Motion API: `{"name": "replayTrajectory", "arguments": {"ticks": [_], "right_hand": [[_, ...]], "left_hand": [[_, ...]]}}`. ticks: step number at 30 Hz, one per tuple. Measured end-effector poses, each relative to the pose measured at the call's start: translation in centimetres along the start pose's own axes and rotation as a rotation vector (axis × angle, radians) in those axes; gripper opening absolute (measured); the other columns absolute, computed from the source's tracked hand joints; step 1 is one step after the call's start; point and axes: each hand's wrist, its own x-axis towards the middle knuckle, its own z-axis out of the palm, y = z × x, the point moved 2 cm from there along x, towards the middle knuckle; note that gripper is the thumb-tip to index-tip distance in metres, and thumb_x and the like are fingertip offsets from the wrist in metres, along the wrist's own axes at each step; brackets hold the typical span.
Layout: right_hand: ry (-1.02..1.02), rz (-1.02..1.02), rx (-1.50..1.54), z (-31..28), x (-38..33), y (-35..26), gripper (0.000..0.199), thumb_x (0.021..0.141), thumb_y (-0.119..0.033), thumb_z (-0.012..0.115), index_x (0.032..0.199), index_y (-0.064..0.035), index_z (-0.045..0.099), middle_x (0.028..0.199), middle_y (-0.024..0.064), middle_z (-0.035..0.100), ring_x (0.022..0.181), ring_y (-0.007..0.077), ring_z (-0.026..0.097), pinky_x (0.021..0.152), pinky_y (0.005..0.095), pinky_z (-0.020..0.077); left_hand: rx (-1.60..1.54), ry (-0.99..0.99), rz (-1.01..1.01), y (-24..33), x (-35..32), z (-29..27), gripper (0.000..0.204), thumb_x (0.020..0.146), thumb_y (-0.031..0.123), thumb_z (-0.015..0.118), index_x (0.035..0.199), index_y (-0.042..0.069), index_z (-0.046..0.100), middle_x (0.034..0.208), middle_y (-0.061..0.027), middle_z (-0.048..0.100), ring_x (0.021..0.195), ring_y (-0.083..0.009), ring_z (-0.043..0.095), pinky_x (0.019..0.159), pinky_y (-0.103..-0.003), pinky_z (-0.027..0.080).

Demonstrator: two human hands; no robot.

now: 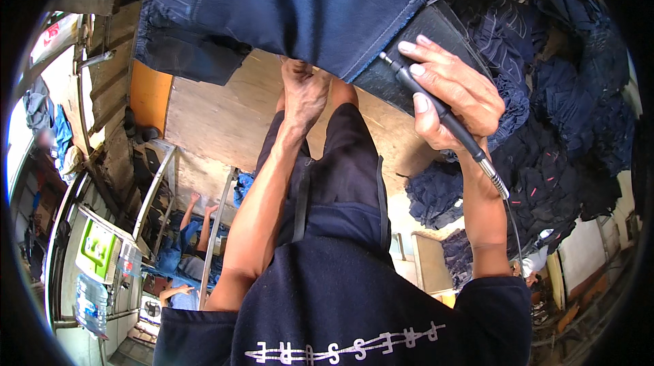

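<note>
Right hand pinched a black pen-like tool beside denim lying over a dark board, apparently for support, while the curled left hand's grip stayed unclear.

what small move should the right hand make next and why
Probably bring the slim black pen-shaped tool with a metal tip, held in the right hand, lightly to the frayed hem of the dark blue denim cloth: its tip is right by that edge, contact unclear, and loose blue fibres show there.
</note>
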Motion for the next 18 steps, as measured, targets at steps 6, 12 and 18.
{"name": "replayTrajectory", "arguments": {"ticks": [6, 12, 18], "right_hand": [[0.547, 0.344, -0.005, -0.7, 0.3, -1.7, 0.031, 0.114, -0.023, 0.058, 0.123, 0.0031, 0.073, 0.108, 0.022, 0.08, 0.104, 0.0358, 0.08, 0.103, 0.0456, 0.0612], [0.19, 0.151, -0.3, 3.9, -0.6, -8.6, 0.032, 0.096, -0.018, 0.085, 0.123, -0.0066, 0.071, 0.138, 0.0174, 0.073, 0.142, 0.0348, 0.063, 0.118, 0.0566, 0.0489], [0.246, 0.119, -0.408, 8.7, 0.0, -8.3, 0.04, 0.08, 0.004, 0.081, 0.117, -0.0086, 0.072, 0.129, 0.0216, 0.073, 0.129, 0.0421, 0.068, 0.117, 0.0547, 0.0528]], "left_hand": [[0.081, -0.285, -0.017, 7.1, -2.4, -4.6, 0.074, 0.101, 0.025, 0.079, 0.16, -0.003, 0.044, 0.148, -0.022, 0.063, 0.133, -0.0292, 0.065, 0.115, -0.043, 0.05], [-0.233, 0.101, -0.117, 16.5, 3.1, -10.6, 0.072, 0.107, 0.036, 0.075, 0.162, 0.006, 0.04, 0.116, -0.0051, 0.066, 0.093, -0.01, 0.065, 0.086, -0.03, 0.056], [0.024, 0.241, -0.036, 17.7, 4.8, -8.9, 0.037, 0.097, 0.023, 0.089, 0.081, 0.008, 0.059, 0.07, 0.0054, 0.053, 0.06, -0.0063, 0.045, 0.054, -0.029, 0.038]]}}
